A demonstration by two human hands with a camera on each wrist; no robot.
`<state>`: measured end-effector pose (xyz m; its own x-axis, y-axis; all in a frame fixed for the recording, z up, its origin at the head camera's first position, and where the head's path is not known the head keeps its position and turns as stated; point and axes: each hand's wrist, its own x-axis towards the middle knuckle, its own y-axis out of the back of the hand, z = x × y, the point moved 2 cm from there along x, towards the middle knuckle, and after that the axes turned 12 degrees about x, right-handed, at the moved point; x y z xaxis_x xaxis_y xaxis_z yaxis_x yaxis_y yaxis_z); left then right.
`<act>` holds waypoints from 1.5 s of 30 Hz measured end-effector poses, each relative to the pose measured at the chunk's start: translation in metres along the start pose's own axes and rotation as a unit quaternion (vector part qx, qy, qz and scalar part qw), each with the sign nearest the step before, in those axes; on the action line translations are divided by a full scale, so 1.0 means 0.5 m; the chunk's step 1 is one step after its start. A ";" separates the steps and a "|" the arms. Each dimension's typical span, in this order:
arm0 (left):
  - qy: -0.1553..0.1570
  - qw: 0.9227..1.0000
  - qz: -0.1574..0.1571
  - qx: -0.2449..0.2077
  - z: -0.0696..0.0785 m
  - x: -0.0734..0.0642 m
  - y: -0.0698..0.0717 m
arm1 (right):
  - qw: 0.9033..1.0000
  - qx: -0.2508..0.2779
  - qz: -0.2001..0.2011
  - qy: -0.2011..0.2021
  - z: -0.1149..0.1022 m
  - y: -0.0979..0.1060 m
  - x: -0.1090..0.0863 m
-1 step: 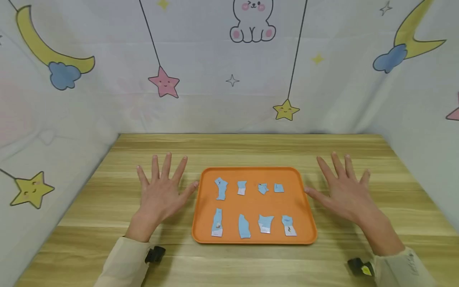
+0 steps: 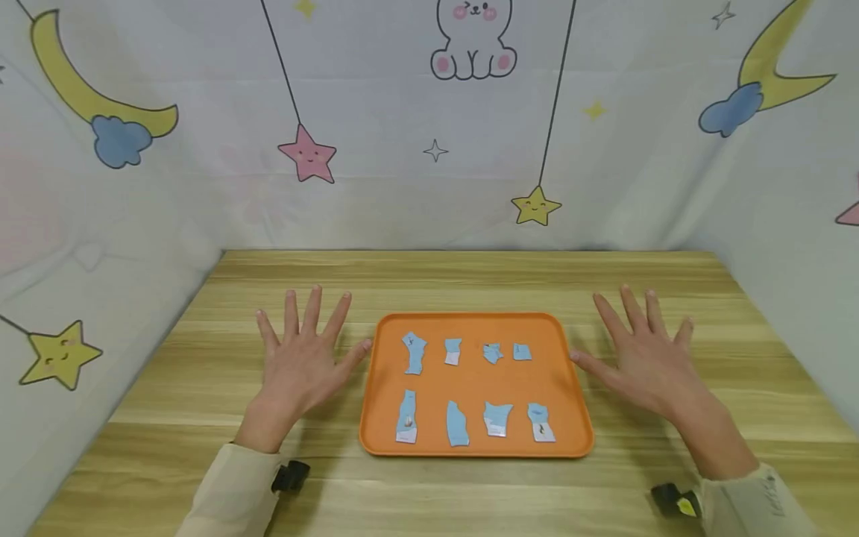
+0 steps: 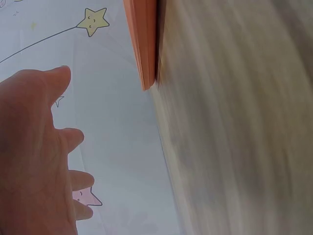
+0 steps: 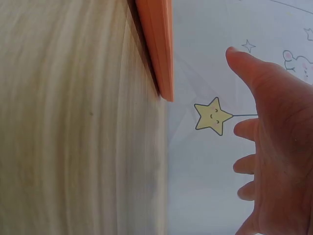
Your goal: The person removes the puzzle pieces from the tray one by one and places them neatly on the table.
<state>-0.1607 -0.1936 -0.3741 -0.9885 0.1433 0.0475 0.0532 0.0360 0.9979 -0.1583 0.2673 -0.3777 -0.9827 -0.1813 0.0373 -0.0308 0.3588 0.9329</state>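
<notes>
My left hand point(image 2: 300, 365) is palm down to the left of an orange tray point(image 2: 473, 384), its fingers straight and spread and its thumb tip right at the tray's rim. On the other side, my right hand point(image 2: 651, 365) has the same spread pose, thumb pointing toward the right rim. Both hold nothing; the wrist views show the left palm point(image 3: 34, 156) and right palm point(image 4: 283, 152) raised over the table. Irregular light blue and white flat pieces lie apart in two rows in the tray, among them a long piece with a small boat picture point(image 2: 406, 418) and a curved plain blue one point(image 2: 457, 424).
The tray stands on a wood-grain table point(image 2: 470, 496). Behind and at both sides hangs a white cloth point(image 2: 403, 209) printed with stars, moons and a bear. Black wrist straps point(image 2: 291, 476) show by the pale sleeves point(image 2: 231, 492).
</notes>
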 end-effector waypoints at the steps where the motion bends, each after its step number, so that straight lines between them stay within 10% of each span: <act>1: -0.001 1.000 0.000 -0.001 0.001 -0.001 0.000 | 1.000 0.001 -0.001 0.000 0.000 0.001 -0.001; 11: -0.019 0.999 -0.008 -0.031 0.017 -0.005 0.006 | 0.996 0.071 -0.021 0.045 -0.034 0.017 -0.018; 20: -0.021 0.986 -0.099 -0.130 0.045 -0.016 -0.014 | 0.979 0.158 -0.093 0.093 -0.078 -0.020 -0.033; 30: -0.061 0.971 -0.136 -0.185 0.058 -0.027 -0.033 | 0.965 0.183 -0.096 0.162 -0.081 -0.060 -0.050; 45: -0.094 0.963 -0.151 -0.205 0.053 -0.033 -0.033 | 0.968 0.161 -0.120 0.149 -0.089 -0.072 -0.057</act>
<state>-0.1415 -0.1705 -0.3924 -0.9051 0.3650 -0.2182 -0.3311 -0.2828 0.9002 -0.1208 0.2187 -0.3962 -0.8450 -0.5343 -0.0211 -0.3549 0.5309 0.7696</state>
